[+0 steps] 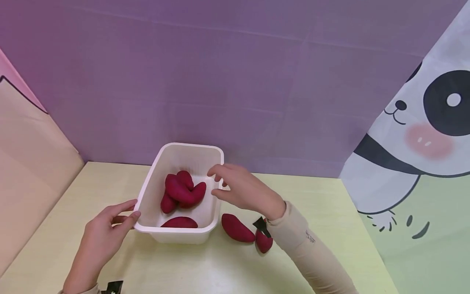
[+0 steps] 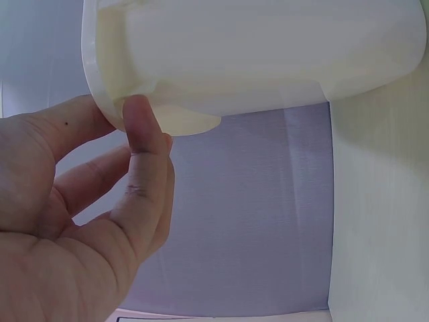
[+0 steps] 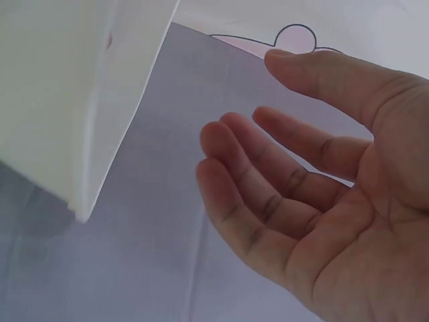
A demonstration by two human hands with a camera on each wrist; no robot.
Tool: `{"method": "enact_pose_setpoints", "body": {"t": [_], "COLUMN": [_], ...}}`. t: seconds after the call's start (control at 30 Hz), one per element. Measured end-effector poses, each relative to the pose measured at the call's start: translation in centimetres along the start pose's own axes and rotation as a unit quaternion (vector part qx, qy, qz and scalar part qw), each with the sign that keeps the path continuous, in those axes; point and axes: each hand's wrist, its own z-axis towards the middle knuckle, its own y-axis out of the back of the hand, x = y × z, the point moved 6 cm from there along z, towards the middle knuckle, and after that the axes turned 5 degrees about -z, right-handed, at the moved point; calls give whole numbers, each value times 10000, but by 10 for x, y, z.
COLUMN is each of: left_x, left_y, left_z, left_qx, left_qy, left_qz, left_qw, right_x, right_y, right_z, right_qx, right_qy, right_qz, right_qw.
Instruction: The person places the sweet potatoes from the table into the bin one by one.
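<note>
A white plastic bin stands at the back left of the table, with several dark red sweet potatoes inside. My left hand pinches the bin's rim at the near left corner, thumb and fingers on either side; the left wrist view shows the hand on that edge of the bin. At the right rim hovers my right hand, fingers loosely bent and holding nothing. In the right wrist view, a gap separates its fingertips from the bin.
Right of the bin, one sweet potato lies on the pale table. Another sweet potato beside it is partly hidden by the right sleeve. A purple backdrop rises behind, and a panda-print cloth hangs at the right.
</note>
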Motion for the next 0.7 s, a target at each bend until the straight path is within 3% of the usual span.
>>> {"method": "enact_pose_setpoints", "body": {"t": [0.37, 0.7], "left_x": [-1, 1], "left_y": [0, -1], "left_z": [0, -1], "left_qx": [-4, 63], "left_qy": [-28, 70], "left_qz": [-28, -75], "left_qw": [10000, 9999], "right_x": [-37, -115], "right_y": [-4, -42], "right_z": [-69, -113], "right_qx": [-621, -225], "right_qy": [-304, -986], "right_qz": [121, 1267], "right_qw": [9975, 9868]}}
